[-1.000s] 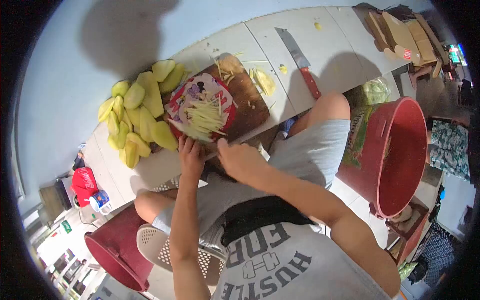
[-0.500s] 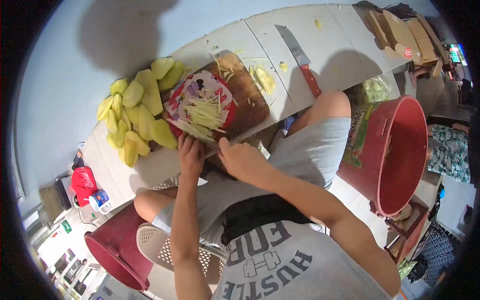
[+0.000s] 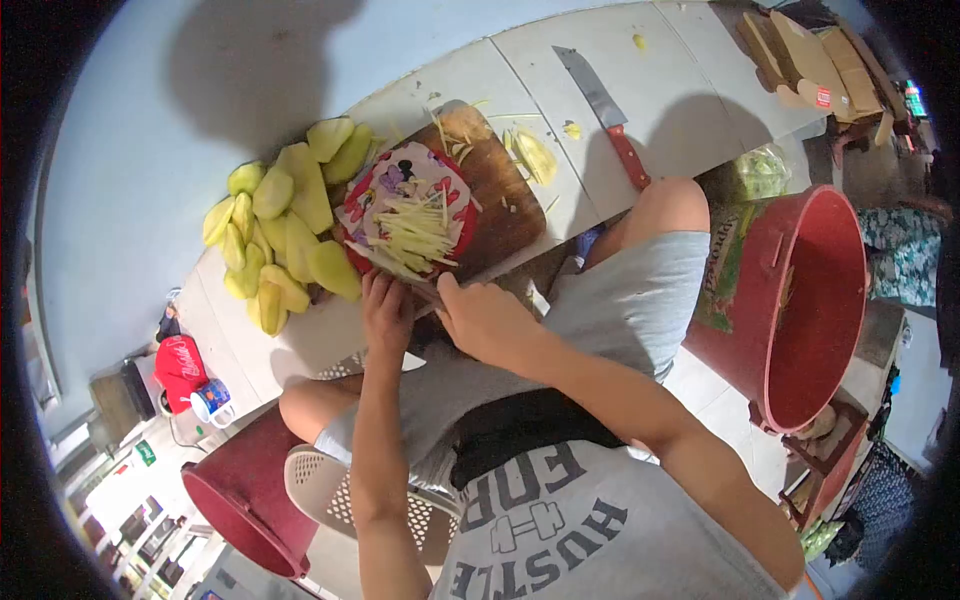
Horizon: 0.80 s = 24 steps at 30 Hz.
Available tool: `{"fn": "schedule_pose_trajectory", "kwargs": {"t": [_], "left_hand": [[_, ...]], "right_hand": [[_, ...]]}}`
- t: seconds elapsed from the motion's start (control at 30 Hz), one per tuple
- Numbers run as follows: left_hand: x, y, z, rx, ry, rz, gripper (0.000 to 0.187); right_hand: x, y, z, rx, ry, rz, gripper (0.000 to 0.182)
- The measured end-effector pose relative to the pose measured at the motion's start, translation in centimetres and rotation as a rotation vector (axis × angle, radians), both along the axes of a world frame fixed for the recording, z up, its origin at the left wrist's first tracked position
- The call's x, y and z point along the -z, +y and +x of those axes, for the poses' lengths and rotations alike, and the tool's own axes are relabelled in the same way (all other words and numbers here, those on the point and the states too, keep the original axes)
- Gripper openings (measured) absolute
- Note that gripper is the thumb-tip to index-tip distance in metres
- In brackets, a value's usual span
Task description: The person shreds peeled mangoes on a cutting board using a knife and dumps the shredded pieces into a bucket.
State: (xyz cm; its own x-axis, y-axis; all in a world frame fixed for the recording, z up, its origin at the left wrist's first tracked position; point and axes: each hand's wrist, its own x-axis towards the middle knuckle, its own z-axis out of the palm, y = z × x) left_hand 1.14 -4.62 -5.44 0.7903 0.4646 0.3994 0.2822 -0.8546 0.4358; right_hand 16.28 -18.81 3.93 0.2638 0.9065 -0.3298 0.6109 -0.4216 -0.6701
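My right hand [image 3: 487, 318] is closed around a knife whose handle is mostly hidden; its narrow blade [image 3: 398, 268] points up and left along the near side of a cloth. Beside the blade, my left hand [image 3: 386, 315] has its fingers curled, and what they grip is hidden. Thin pale-green strips [image 3: 415, 228] lie heaped on the cartoon-print cloth [image 3: 385, 188] with a red border. Underneath is a wooden cutting board [image 3: 512, 215]. To the left are piled several peeled pieces of what looks like green mango [image 3: 290, 238].
A cleaver [image 3: 600, 100] with a red handle lies on the white-tiled counter [image 3: 520, 70]. Fruit scraps [image 3: 535, 155] sit at the board's right. Large red bins stand on the right [image 3: 815, 310] and lower left [image 3: 245, 490]. A mug [image 3: 211, 402] is at the left end.
The whole view has shifted slightly right. The knife blade has tilted a little beside the strips, and both hands stay at the near edge of the cloth.
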Motion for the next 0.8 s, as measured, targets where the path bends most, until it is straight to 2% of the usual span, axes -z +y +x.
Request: {"fn": "schedule_pose_trajectory", "kwargs": {"t": [0.07,0.17,0.23,0.3,0.33,0.4,0.43,0.5,0.53,0.6,0.63,0.7,0.8], "left_hand": [[0.4,0.2,0.0,0.000,-0.007,0.008,0.024],[0.2,0.3,0.5,-0.013,-0.015,0.001,0.023],[-0.5,0.4,1.1,-0.033,-0.017,-0.003,0.022],[-1.7,-0.6,1.3,-0.249,-0.062,-0.251,0.017],[-2.1,-0.8,1.4,-0.253,-0.060,-0.244,0.017],[-2.9,-0.9,2.1,-0.423,-0.238,-0.347,0.016],[-3.2,-1.0,2.4,-0.422,-0.242,-0.338,0.016],[-4.0,-1.4,2.9,-0.547,-0.431,-0.189,0.021],[-4.5,-1.7,3.1,-0.547,-0.434,-0.183,0.021],[-6.1,-2.3,3.3,-0.420,-0.384,0.076,0.031],[-6.8,-2.4,3.4,-0.424,-0.381,0.081,0.031],[-8.0,-2.5,3.5,-0.239,-0.093,0.131,0.043],[-7.7,-2.0,3.7,-0.121,0.009,0.092,0.052]], "right_hand": [[2.1,0.3,0.2,0.043,0.018,0.034,0.027],[1.9,0.1,0.1,0.070,-0.017,0.181,0.030],[0.0,0.1,1.1,0.076,-0.002,0.179,0.030],[-0.9,-0.1,1.5,0.072,0.028,0.173,0.030],[-1.0,-0.2,2.0,0.101,-0.015,0.201,0.031],[-1.1,-0.6,2.6,0.132,-0.060,0.240,0.031],[-1.0,-0.9,2.9,0.125,-0.137,0.258,0.031],[-0.7,-1.3,3.7,0.118,-0.216,0.286,0.031],[-0.4,-1.6,3.9,0.098,-0.255,0.320,0.032],[-0.1,-2.2,4.4,0.072,-0.289,0.359,0.034],[0.0,-2.3,4.6,0.044,-0.315,0.363,0.037],[0.1,-2.6,4.9,0.014,-0.333,0.373,0.040],[0.2,-2.8,5.5,-0.065,-0.363,0.342,0.045]]}}
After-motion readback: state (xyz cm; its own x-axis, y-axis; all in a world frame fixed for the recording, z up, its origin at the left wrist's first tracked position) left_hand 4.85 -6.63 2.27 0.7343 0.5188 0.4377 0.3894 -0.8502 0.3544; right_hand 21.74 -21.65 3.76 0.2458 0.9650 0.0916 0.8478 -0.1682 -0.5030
